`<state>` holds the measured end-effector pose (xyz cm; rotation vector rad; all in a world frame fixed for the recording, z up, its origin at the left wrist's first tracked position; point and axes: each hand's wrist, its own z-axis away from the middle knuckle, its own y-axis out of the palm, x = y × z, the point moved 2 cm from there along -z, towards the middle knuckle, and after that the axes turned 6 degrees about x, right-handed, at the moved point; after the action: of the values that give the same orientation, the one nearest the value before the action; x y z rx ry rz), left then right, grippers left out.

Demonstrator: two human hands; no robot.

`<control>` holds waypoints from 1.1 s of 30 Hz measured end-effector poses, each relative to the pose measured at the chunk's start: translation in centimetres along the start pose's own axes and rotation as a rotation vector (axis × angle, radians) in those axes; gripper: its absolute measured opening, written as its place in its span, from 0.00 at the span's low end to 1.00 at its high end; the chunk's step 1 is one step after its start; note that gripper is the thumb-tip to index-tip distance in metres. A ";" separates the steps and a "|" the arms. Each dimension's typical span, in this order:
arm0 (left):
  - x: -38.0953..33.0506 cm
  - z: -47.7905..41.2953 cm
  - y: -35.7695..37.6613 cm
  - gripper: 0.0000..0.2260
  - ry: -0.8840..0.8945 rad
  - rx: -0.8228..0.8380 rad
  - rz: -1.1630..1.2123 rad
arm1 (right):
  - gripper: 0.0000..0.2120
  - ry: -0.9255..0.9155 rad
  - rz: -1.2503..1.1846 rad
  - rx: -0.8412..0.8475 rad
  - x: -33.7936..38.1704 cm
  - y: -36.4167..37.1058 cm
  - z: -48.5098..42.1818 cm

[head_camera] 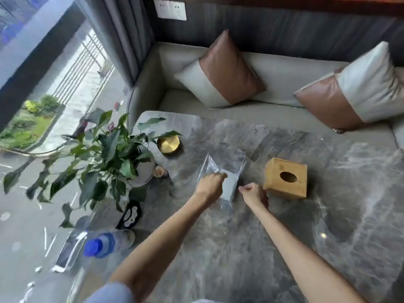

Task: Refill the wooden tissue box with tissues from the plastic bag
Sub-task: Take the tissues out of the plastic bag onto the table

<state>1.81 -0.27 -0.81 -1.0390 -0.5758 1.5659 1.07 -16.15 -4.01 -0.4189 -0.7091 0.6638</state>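
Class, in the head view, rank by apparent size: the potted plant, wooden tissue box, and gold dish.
1. potted plant
2. wooden tissue box
3. gold dish
The plant sits nearer the camera, which may exaggerate it.

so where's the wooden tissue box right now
In the head view the wooden tissue box sits on the marble table, just right of the right hand and the plastic bag.

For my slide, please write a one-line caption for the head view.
Both hands, left hand and right hand, work a clear plastic bag of white tissues beside a square wooden tissue box.
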 end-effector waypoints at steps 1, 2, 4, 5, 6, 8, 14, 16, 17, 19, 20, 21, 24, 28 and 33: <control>0.0 -1.9 0.2 0.23 0.077 0.023 -0.034 | 0.14 0.053 -0.024 0.017 0.2 0.6 -0.7; -0.2 -3.2 0.2 0.25 0.147 0.049 -0.087 | 0.15 0.097 -0.073 0.011 0.1 1.3 -1.5; -0.3 -5.8 0.7 0.29 0.281 0.085 -0.155 | 0.14 0.136 -0.185 0.032 -0.2 3.0 -2.3; -0.2 -7.0 1.2 0.31 0.336 0.111 -0.198 | 0.14 0.147 -0.226 0.039 -0.3 3.8 -2.5; -0.2 -7.7 1.8 0.33 0.380 0.131 -0.237 | 0.10 0.159 -0.243 0.032 -0.5 4.3 -2.6; 0.1 -8.6 2.8 0.35 0.443 0.165 -0.332 | 0.06 0.172 -0.291 -0.003 -0.9 4.9 -3.0; 1.2 -9.7 3.0 0.33 0.533 0.093 -0.449 | 0.04 0.179 -0.420 -0.046 -1.1 5.5 -3.5; 1.5 -9.9 2.6 0.31 0.559 0.050 -0.518 | 0.03 0.109 -0.383 -0.039 -0.9 5.2 -3.5; 1.6 -9.8 2.4 0.30 0.565 0.035 -0.556 | 0.04 0.065 -0.329 -0.031 -0.8 4.9 -3.3; 2.0 -9.3 1.9 0.26 0.554 0.020 -0.594 | 0.03 -0.047 -0.189 -0.001 -0.7 3.8 -3.0; 2.4 -9.0 1.6 0.24 0.532 0.022 -0.586 | 0.00 -0.114 -0.131 0.018 -0.6 3.1 -2.9; 2.8 -8.5 1.3 0.22 0.504 0.018 -0.558 | 0.03 -0.171 -0.067 0.032 -0.5 2.2 -2.7; 4.2 -6.9 0.9 0.21 0.437 0.009 -0.449 | 0.06 -0.290 0.130 0.069 0.1 -0.5 -2.1; 5.2 -3.9 1.0 0.24 0.451 -0.005 -0.313 | 0.06 -0.393 0.258 0.106 0.7 -3.1 -0.5; 4.5 0.1 0.9 0.22 0.484 -0.017 -0.196 | 0.07 -0.436 0.279 0.144 -0.3 -4.9 2.0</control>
<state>1.26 3.79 -2.95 -1.2802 -0.3420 1.0873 1.49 -19.61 0.00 -0.2414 -1.0176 1.0818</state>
